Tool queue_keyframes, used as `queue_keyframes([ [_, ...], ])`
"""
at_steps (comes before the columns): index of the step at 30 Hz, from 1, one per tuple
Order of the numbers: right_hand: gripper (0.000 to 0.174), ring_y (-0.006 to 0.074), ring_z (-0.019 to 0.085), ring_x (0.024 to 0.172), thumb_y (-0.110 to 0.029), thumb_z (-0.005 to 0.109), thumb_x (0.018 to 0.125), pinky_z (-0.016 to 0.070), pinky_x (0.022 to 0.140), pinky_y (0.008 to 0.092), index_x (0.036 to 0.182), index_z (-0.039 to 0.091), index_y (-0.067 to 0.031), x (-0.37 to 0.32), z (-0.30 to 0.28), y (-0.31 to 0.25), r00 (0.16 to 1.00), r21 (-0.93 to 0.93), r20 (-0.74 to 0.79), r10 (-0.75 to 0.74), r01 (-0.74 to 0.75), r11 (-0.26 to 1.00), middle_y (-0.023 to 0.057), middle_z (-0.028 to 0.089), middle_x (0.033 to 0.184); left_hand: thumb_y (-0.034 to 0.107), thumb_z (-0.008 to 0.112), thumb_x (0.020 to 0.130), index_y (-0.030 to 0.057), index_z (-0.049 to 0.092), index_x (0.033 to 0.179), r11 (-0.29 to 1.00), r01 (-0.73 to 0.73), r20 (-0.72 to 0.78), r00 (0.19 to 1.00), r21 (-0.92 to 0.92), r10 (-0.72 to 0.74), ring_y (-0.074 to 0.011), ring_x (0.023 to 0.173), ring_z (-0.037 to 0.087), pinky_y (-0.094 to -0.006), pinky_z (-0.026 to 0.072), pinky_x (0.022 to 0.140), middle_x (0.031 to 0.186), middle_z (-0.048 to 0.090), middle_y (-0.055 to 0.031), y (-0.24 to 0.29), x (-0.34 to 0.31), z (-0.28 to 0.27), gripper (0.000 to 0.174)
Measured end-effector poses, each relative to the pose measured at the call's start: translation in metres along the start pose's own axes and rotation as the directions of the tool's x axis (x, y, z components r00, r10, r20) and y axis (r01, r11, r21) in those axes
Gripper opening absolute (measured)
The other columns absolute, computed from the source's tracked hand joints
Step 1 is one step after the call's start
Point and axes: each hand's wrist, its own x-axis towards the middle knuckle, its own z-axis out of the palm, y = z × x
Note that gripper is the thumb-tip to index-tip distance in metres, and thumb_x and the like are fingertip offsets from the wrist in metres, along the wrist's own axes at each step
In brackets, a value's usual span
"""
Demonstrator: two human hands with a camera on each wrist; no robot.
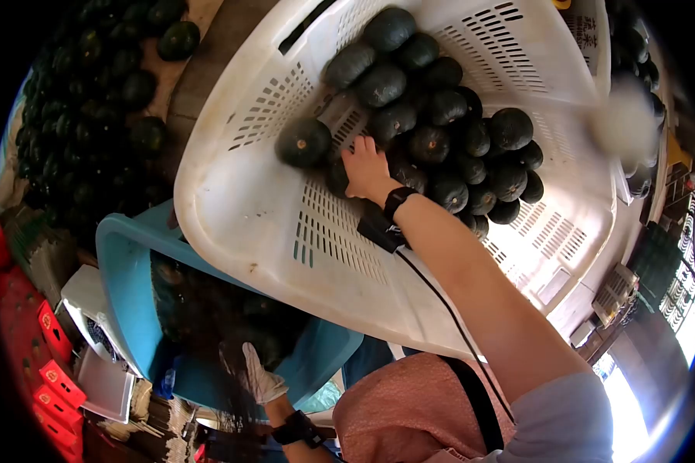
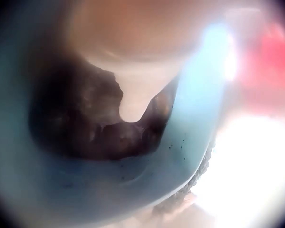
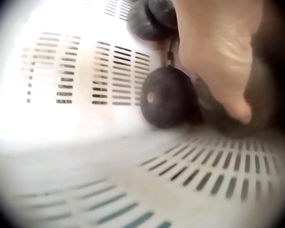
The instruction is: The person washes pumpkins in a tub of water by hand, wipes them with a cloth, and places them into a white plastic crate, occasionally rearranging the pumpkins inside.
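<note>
In the head view my bare right hand point(image 1: 367, 171) reaches into a white slotted basket point(image 1: 232, 224) and grips a dark green squash point(image 1: 337, 179), which the hand partly covers. The right wrist view shows the thumb point(image 3: 240, 111) against that squash's side, with another squash point(image 3: 168, 97) close by. Several more squashes point(image 1: 432, 144) lie heaped deeper in the basket. My left hand point(image 1: 262, 376), in a whitish glove, is low over a blue tub point(image 1: 123, 285) with its thumb straight. Dark contents point(image 2: 80, 114) fill the tub's middle, and the other left fingers are blurred or hidden.
A big pile of dark squashes point(image 1: 77, 108) lies at the far left. Red boxes point(image 1: 58, 386) and a white tray point(image 1: 108, 386) stand left of the tub. The basket's near rim overhangs the tub. A cable point(image 1: 448, 305) trails along my right forearm.
</note>
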Motion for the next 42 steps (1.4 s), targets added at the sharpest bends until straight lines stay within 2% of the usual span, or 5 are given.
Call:
queue_keyframes([
  [5, 0.073, 0.038, 0.054, 0.111, -0.02, 0.086, 0.056, 0.0516, 0.085, 0.0447, 0.119, 0.051, -0.0085, -0.041, -0.011, 0.001, 0.992, 0.179, -0.1, -0.082, 0.099, 0.979, 0.0183, 0.056, 0.114, 0.021, 0.071, 0.084, 0.0139, 0.027, 0.149, 0.989, 0.13, -0.121, 0.983, -0.071, -0.138, -0.0294, 0.13, 0.04, -0.0374, 0.0336, 0.106, 0.147, 0.033, -0.0228, 0.027, -0.014, 0.003, 0.078],
  [9, 0.073, 0.0245, 0.062, 0.1, -0.024, 0.088, 0.06, 0.0503, 0.085, 0.0372, 0.118, 0.046, -0.0072, -0.145, -0.06, 0.006, 0.924, 0.971, -0.112, 0.366, 0.023, 0.238, 0.0135, 0.064, 0.104, 0.022, 0.073, 0.082, 0.0169, 0.025, 0.15, 0.983, 0.182, -0.113, 0.977, 0.001, -0.181, -0.0301, 0.132, 0.035, -0.0352, 0.0286, 0.108, 0.148, 0.027, -0.0278, 0.053, -0.045, 0.009, 0.083],
  [27, 0.04, 0.0276, 0.053, 0.111, -0.018, 0.07, 0.075, 0.0517, 0.083, 0.0353, 0.112, 0.058, -0.0064, -0.29, -0.053, -0.11, 0.745, 0.46, -0.437, -0.504, 0.667, 0.586, 0.0096, 0.057, 0.114, 0.049, 0.052, 0.095, 0.0162, 0.046, 0.14, 0.614, 0.62, 0.661, 0.722, -0.487, -0.205, -0.029, 0.128, 0.046, -0.0418, 0.0425, 0.101, 0.139, 0.048, -0.0084, 0.035, -0.057, 0.041, 0.056],
  [37, 0.034, 0.016, 0.066, 0.073, -0.012, 0.074, 0.078, 0.0532, 0.068, 0.0291, 0.108, 0.061, -0.0034, -0.25, -0.042, 0.101, 0.908, 0.848, -0.273, 0.317, 0.072, 0.525, 0.007, 0.066, 0.082, 0.028, 0.064, 0.09, 0.0118, 0.028, 0.151, 0.947, 0.225, 0.253, 0.953, -0.229, -0.165, -0.0288, 0.14, 0.029, -0.0448, 0.023, 0.109, 0.151, 0.034, -0.0138, 0.111, -0.098, 0.097, 0.073],
  [42, 0.06, 0.0229, 0.062, 0.08, -0.023, 0.079, 0.071, 0.0529, 0.073, 0.0349, 0.121, 0.05, -0.0059, -0.181, -0.063, 0.165, 0.883, 0.72, -0.289, 0.369, -0.054, 0.692, 0.0115, 0.06, 0.092, 0.021, 0.076, 0.077, -0.0012, 0.028, 0.146, 0.563, -0.757, 0.16, 0.633, 0.33, 0.757, -0.0375, 0.132, 0.035, -0.0475, 0.0261, 0.111, 0.146, 0.032, -0.0211, 0.181, -0.033, 0.125, 0.087],
])
